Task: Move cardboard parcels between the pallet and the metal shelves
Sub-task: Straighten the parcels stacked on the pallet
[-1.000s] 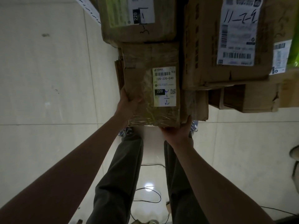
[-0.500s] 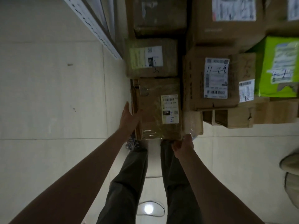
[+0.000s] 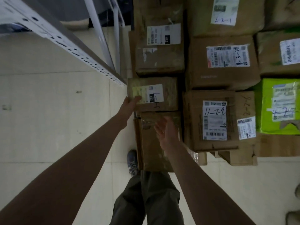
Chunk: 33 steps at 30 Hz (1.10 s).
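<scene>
Brown cardboard parcels lie packed together at the centre and right. The nearest one, wrapped in clear tape, sits just beyond my legs. My right hand hovers over its top with fingers spread, holding nothing. Beyond it lies a smaller parcel with a white and yellow label marked 220. My left hand reaches to that parcel's left near corner, fingers resting flat on the label edge. The pallet itself is hidden under the parcels.
A white perforated metal shelf upright runs diagonally at the upper left, with shelf legs behind it. A green box lies at the right among more labelled parcels. Pale tiled floor spreads to the left. My shoe is beside the nearest parcel.
Both hands have let go of the nearest parcel. My left hand moved forward to the smaller parcel behind it, and my right hand lifted over the near parcel's top. The view has pulled back.
</scene>
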### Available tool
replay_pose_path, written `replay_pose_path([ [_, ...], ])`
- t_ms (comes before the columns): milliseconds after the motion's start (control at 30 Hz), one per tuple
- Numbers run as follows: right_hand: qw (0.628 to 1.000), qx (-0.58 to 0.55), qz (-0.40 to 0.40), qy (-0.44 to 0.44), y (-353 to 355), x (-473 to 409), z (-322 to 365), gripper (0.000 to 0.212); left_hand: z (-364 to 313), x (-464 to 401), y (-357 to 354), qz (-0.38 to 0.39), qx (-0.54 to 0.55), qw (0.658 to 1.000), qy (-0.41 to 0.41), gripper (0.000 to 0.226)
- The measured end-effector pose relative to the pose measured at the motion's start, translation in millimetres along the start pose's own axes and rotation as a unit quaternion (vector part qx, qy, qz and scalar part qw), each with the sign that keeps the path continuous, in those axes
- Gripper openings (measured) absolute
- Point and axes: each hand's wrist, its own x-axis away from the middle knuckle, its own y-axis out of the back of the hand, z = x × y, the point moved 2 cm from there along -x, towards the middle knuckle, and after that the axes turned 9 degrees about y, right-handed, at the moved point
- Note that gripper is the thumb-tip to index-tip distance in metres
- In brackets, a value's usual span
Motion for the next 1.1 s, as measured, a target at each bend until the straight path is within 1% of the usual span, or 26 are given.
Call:
replay_pose_path([
  [67, 1.000, 0.020, 0.014, -0.001, -6, -10, 7, 0.030, -5, -5, -10, -0.001, 0.020, 1.000, -0.013, 0.057],
  [200, 0.997, 0.069, 0.028, 0.018, -10, -16, 17, 0.026, -3, -1, -18, 0.009, 0.022, 0.999, -0.039, 0.044],
  [267, 0.995, 0.082, 0.026, 0.044, -13, -14, 23, 0.022, -6, 2, -13, 0.035, -0.013, 0.998, -0.047, 0.036],
  [367, 0.988, 0.123, 0.053, 0.081, -24, -13, 35, 0.027, -16, 1, 0, 0.056, -0.076, 0.995, -0.043, 0.027],
  [400, 0.985, 0.129, 0.063, 0.092, -30, -14, 40, 0.028, -23, -1, 4, 0.044, -0.080, 0.994, -0.053, 0.030],
  [467, 0.983, 0.126, 0.071, 0.109, -47, -16, 56, 0.027, -43, -6, 9, -0.002, -0.046, 0.997, -0.064, 0.050],
  [533, 0.983, 0.114, 0.076, 0.118, -67, -20, 75, 0.026, -73, -14, 9, -0.019, -0.018, 0.997, -0.069, 0.057],
  [600, 0.986, 0.087, 0.087, 0.110, -88, -27, 96, 0.027, -111, -25, 4, -0.009, -0.004, 0.997, -0.079, 0.062],
  [667, 0.989, 0.060, 0.088, 0.102, -104, -36, 116, 0.029, -151, -37, -6, 0.031, 0.042, 0.994, -0.101, 0.057],
  [733, 0.993, 0.041, 0.075, 0.078, -114, -41, 132, 0.027, -179, -49, -18, 0.066, 0.084, 0.990, -0.091, 0.053],
  [800, 0.995, 0.038, 0.059, 0.071, -118, -47, 141, 0.019, -192, -64, -32, 0.071, 0.081, 0.990, -0.093, 0.055],
  [867, 0.996, 0.043, 0.042, 0.061, -119, -49, 142, 0.017, -193, -74, -36, 0.042, 0.068, 0.994, -0.079, 0.058],
  [900, 0.997, 0.043, 0.034, 0.057, -119, -50, 140, 0.014, -193, -73, -36, 0.038, 0.060, 0.994, -0.077, 0.061],
  [1033, 0.997, 0.043, 0.020, 0.055, -123, -51, 141, 0.011, -192, -70, -35, 0.036, 0.037, 0.997, -0.063, 0.076],
  [1100, 0.997, 0.045, 0.023, 0.055, -126, -51, 141, 0.008, -195, -71, -31, 0.050, 0.024, 0.997, -0.056, 0.075],
])
